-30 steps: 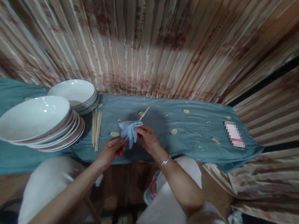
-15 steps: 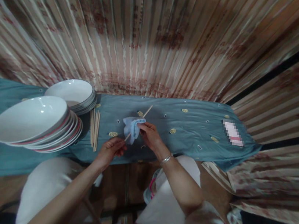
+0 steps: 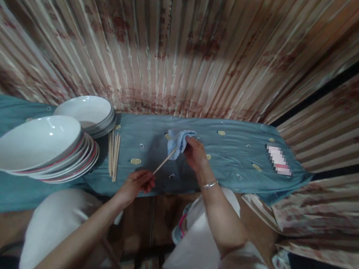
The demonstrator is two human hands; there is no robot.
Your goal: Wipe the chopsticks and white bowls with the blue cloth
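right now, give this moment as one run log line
left hand: holds chopstick at near end | right hand: holds blue cloth over its far end | other chopsticks: on tablecloth beside bowl stacks

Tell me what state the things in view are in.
Chopstick: slanted, far end hidden in the blue cloth.
Blue cloth: crumpled.
Left hand: closed on the chopstick's near end.
Right hand: gripping the blue cloth.
Loose chopsticks: lying side by side.
Front bowls: stacked, facing up.
Rear bowls: stacked, facing up.
Tablecloth: spread, wrinkled.
Bracelet: worn.
Pixelated item: state unclear.
Curtain: hanging in folds.
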